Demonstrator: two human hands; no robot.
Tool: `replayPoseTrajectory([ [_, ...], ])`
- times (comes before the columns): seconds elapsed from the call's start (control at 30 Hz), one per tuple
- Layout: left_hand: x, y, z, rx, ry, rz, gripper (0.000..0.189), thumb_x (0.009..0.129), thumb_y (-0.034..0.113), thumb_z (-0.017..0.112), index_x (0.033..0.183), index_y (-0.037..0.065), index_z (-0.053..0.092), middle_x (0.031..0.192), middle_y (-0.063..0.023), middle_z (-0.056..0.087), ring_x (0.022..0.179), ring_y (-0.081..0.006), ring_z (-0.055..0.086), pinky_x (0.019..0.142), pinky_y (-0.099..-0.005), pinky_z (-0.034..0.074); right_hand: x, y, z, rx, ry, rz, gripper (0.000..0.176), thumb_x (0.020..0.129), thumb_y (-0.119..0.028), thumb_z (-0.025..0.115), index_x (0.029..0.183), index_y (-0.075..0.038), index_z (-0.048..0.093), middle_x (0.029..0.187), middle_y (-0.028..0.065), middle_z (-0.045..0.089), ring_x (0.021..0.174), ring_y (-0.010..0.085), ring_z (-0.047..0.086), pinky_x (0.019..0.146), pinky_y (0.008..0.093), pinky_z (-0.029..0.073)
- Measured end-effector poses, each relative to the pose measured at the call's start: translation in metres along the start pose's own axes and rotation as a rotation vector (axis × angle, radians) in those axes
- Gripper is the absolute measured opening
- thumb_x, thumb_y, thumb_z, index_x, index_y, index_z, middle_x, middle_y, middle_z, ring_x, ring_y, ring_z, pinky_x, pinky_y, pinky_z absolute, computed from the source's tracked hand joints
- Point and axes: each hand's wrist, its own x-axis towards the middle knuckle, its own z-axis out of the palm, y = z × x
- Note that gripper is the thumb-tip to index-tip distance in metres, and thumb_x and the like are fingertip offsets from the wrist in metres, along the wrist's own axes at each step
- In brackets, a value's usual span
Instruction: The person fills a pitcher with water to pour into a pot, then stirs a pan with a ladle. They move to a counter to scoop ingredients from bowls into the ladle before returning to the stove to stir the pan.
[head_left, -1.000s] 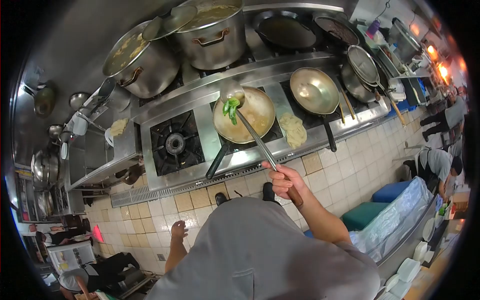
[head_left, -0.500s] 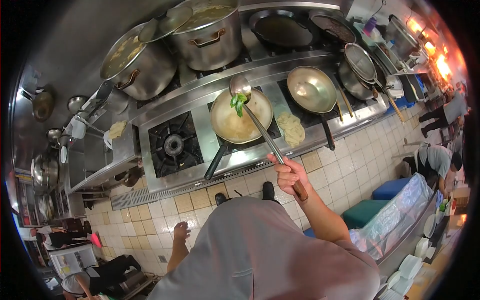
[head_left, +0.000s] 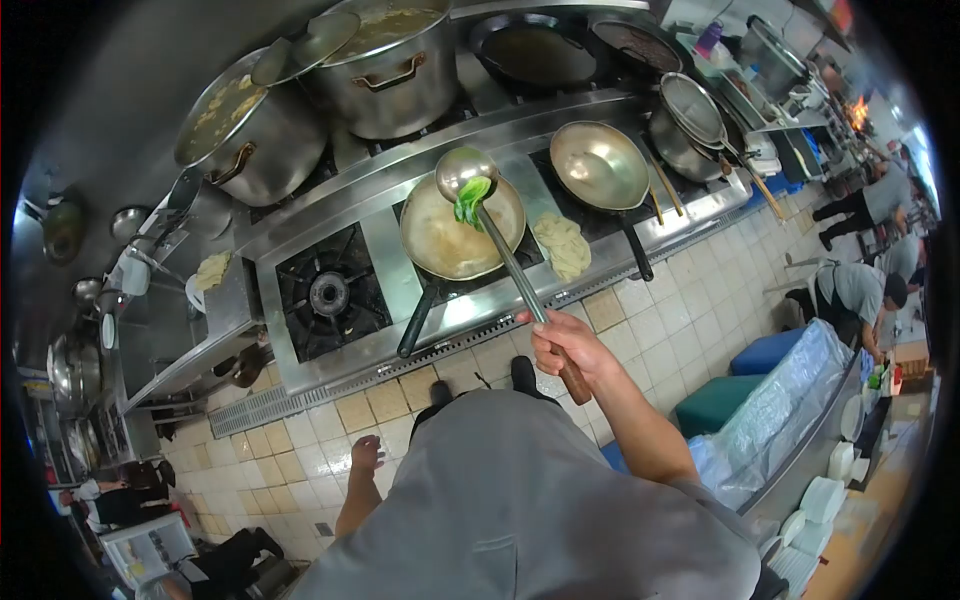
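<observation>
My right hand is closed around the wooden grip of a long metal ladle. The ladle's bowl is over a pale-coated frying pan on the stove. Bright green leaves hang at the bowl's edge, over the pan. A little brownish liquid or residue shows inside the pan, whose black handle points toward me. Low on the left, away from the stove, my left hand hangs with loosely bent fingers and holds nothing.
Right of the pan are a crumpled cloth and a second frying pan. Large stockpots stand behind. A burner is at left. Several people work around the kitchen, one at right. Plastic-covered bins stand nearby.
The view has shifted slightly, moving the stove left in the picture. The ladle's bowl has turned, and the leaves show differently at its edge. A flame at far right looks smaller.
</observation>
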Motion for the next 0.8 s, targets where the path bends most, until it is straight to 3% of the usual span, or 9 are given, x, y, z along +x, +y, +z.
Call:
replayPoseTrajectory([
  [0.1, 0.027, 0.003, -0.001, 0.111, -0.146, 0.079, 0.032, 0.091, 0.028, 0.065, 0.118, 0.012, 0.059, 0.096, -0.0055, 0.064, 0.074, -0.0211, 0.066, 0.059, -0.0378, 0.052, -0.002, 0.01, 0.017, -0.054, 0.049, -0.047, 0.029, 0.099, -0.014, 0.054, 0.126, -0.003, 0.049, 0.069, 0.0011, 0.049, 0.048, 0.0116, 0.046, 0.044, 0.0271, 0.038],
  [0.17, 0.033, 0.021, -0.006, 0.398, -0.178, 0.239, 0.027, 0.09, 0.027, 0.066, 0.111, 0.01, 0.063, 0.086, -0.0053, 0.064, 0.07, -0.0204, 0.066, 0.054, -0.0359, 0.054, -0.005, 0.022, 0.036, -0.048, 0.099, -0.104, 0.03, 0.098, -0.013, 0.054, 0.126, -0.002, 0.049, 0.069, 0.0011, 0.049, 0.048, 0.0116, 0.046, 0.044, 0.027, 0.039],
  [0.37, 0.115, 0.062, -0.023, 0.785, -0.388, 0.348, 0.034, 0.087, 0.03, 0.068, 0.111, 0.007, 0.065, 0.091, -0.0106, 0.067, 0.069, -0.0211, 0.067, 0.056, -0.0363, 0.056, -0.011, 0.042, 0.107, 0.052, 0.359, -0.147, 0.024, 0.097, -0.012, 0.057, 0.117, -0.001, 0.051, 0.07, 0.0011, 0.048, 0.047, 0.0115, 0.044, 0.044, 0.0277, 0.037],
  [0.43, 0.184, 0.048, -0.023, 1.102, -0.457, 0.781, 0.04, 0.087, 0.03, 0.068, 0.117, 0.005, 0.064, 0.09, -0.0123, 0.069, 0.066, -0.0195, 0.067, 0.057, -0.0338, 0.055, -0.005, 0.051, 0.115, 0.041, 0.389, -0.162, 0.024, 0.096, -0.012, 0.057, 0.116, -0.001, 0.051, 0.071, 0.0017, 0.049, 0.048, 0.0122, 0.046, 0.044, 0.0275, 0.039],
  [0.5, 0.129, 0.097, -0.004, 0.883, -0.451, 0.364, 0.044, 0.086, 0.031, 0.068, 0.121, 0.005, 0.063, 0.087, -0.0119, 0.069, 0.067, -0.018, 0.066, 0.057, -0.0323, 0.053, 0.008, 0.063, 0.11, -0.236, 0.451, -0.193, 0.022, 0.095, -0.011, 0.056, 0.114, 0.0, 0.051, 0.072, 0.0023, 0.05, 0.048, 0.0124, 0.049, 0.044, 0.027, 0.041],
  [0.57, 0.114, 0.115, 0.013, 0.806, -0.455, 0.377, 0.044, 0.086, 0.031, 0.068, 0.121, 0.005, 0.063, 0.087, -0.0116, 0.069, 0.068, -0.0179, 0.066, 0.057, -0.0328, 0.052, 0.013, 0.072, 0.106, -0.331, 0.486, -0.219, 0.02, 0.094, -0.012, 0.057, 0.108, 0.001, 0.052, 0.072, 0.0028, 0.05, 0.049, 0.0124, 0.052, 0.043, 0.0278, 0.044],
  [0.63, 0.099, 0.133, 0.028, 0.723, -0.456, 0.388, 0.044, 0.086, 0.031, 0.068, 0.121, 0.004, 0.062, 0.086, -0.0114, 0.07, 0.069, -0.0177, 0.066, 0.057, -0.0334, 0.052, 0.008, 0.079, 0.107, -0.742, 0.604, -0.232, 0.017, 0.093, -0.012, 0.059, 0.099, 0.001, 0.052, 0.07, 0.0037, 0.051, 0.048, 0.0129, 0.053, 0.044, 0.0297, 0.045],
  [0.7, 0.08, 0.143, 0.038, 0.709, -0.527, 0.421, 0.045, 0.089, 0.029, 0.066, 0.126, 0.003, 0.058, 0.099, -0.0122, 0.066, 0.078, -0.0192, 0.066, 0.055, -0.0318, 0.052, 0.015, 0.105, 0.077, -0.791, 0.636, -0.234, 0.016, 0.092, -0.012, 0.061, 0.092, 0.0, 0.051, 0.068, 0.0046, 0.051, 0.048, 0.0136, 0.055, 0.045, 0.0318, 0.047],
  [0.8, 0.073, 0.137, 0.038, 0.707, -0.53, 0.521, 0.044, 0.09, 0.028, 0.066, 0.125, 0.003, 0.058, 0.099, -0.0128, 0.066, 0.078, -0.0194, 0.067, 0.054, -0.032, 0.052, 0.017, 0.13, 0.052, -0.875, 0.626, -0.254, 0.016, 0.092, -0.012, 0.061, 0.088, -0.001, 0.05, 0.069, 0.0058, 0.052, 0.046, 0.0129, 0.053, 0.043, 0.0316, 0.045],
])
